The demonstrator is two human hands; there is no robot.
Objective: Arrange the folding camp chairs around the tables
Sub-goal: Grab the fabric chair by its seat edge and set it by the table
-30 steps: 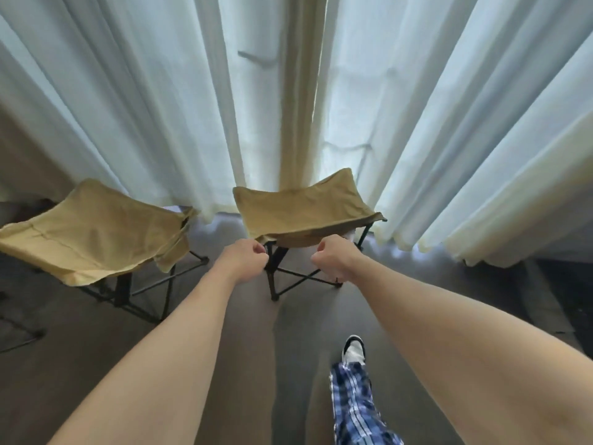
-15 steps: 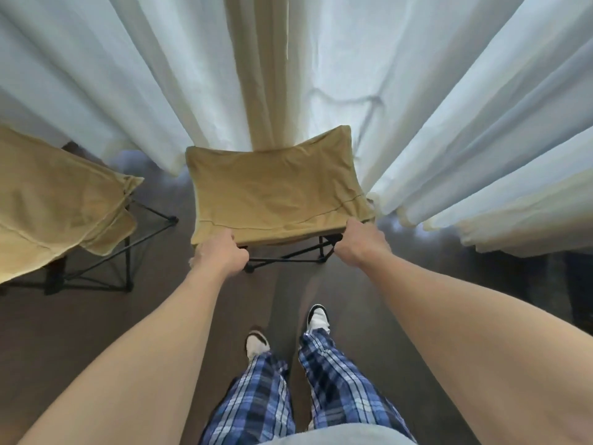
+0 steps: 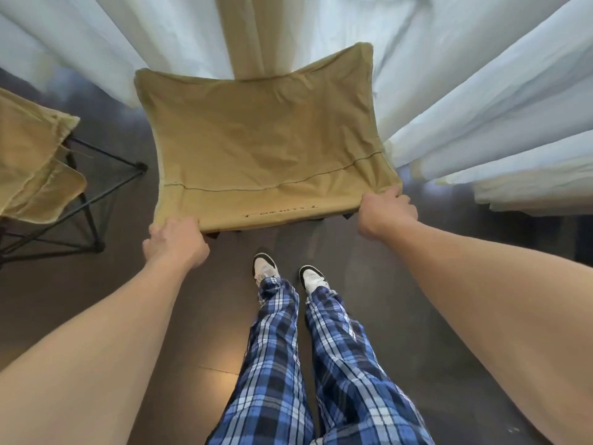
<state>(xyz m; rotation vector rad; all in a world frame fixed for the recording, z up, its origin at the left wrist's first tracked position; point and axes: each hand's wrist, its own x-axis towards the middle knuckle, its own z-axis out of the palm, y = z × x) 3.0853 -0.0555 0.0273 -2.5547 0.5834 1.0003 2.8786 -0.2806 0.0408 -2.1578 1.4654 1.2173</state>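
Note:
A tan canvas folding camp chair (image 3: 263, 146) fills the middle of the view, seen from above, its far edge against the curtains. My left hand (image 3: 175, 242) grips the near left corner of its seat. At the near right corner my right hand (image 3: 386, 213) grips the fabric edge. The chair's black frame is almost wholly hidden under the seat. A second tan camp chair (image 3: 30, 159) stands at the left edge, its black legs showing.
White curtains (image 3: 481, 101) hang close behind and to the right of the chair. The floor (image 3: 192, 332) is dark. My feet in white shoes (image 3: 264, 271) and plaid trousers stand just in front of the held chair.
The view has closed in and tipped down onto the chair. My hands went from its front edge's middle out to the two near corners. The second chair has slid toward the left edge.

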